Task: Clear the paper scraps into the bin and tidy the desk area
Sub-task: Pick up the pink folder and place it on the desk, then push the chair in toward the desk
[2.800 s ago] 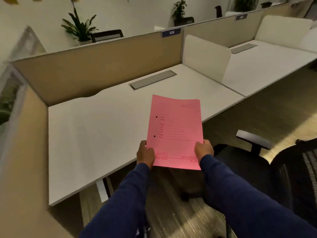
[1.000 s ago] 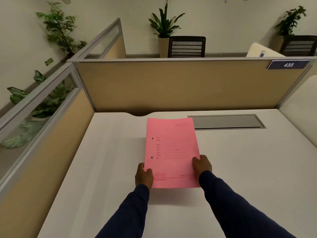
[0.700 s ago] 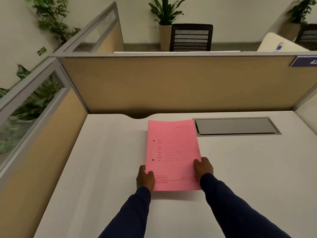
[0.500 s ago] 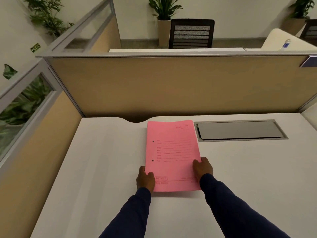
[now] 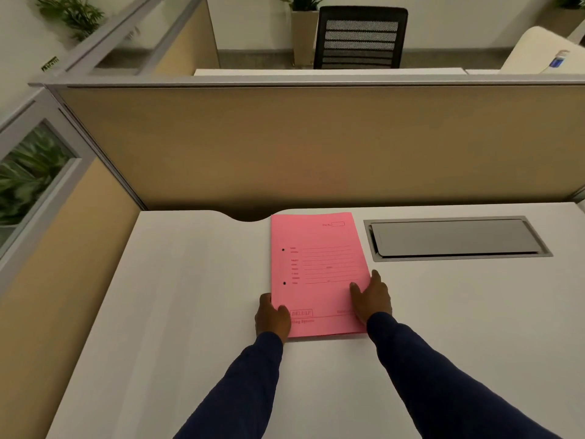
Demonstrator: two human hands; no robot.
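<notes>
Fingers (image 5: 376, 277) of the right hand (image 5: 372, 296) spread flat on the pink folder (image 5: 316, 267), which lies on the counter (image 5: 190, 280). The left hand (image 5: 272, 318) pinches its near corner. No scraps or bin visible; tidying apparently near done.

The pink folder (image 5: 316, 274) looks like thin card: matt and smooth, printed in a darker red. The desk (image 5: 190, 296) has a pale, smooth top, laminate by the look of it, with a soft low sheen. Set into it, the cable hatch (image 5: 456, 237) looks like grey metal with a satin finish. The partition panel (image 5: 316, 144) is tan and matt, cloth-like, though any weave is too fine to make out. Its top rail (image 5: 316, 81) is grey, smooth and metal-looking. The side pane (image 5: 31, 172) is clear glass. The chair back (image 5: 361, 39) is black mesh in a matt, plastic-looking rim. The sleeves (image 5: 240, 391) are dark blue cloth — soft, matt.
</notes>
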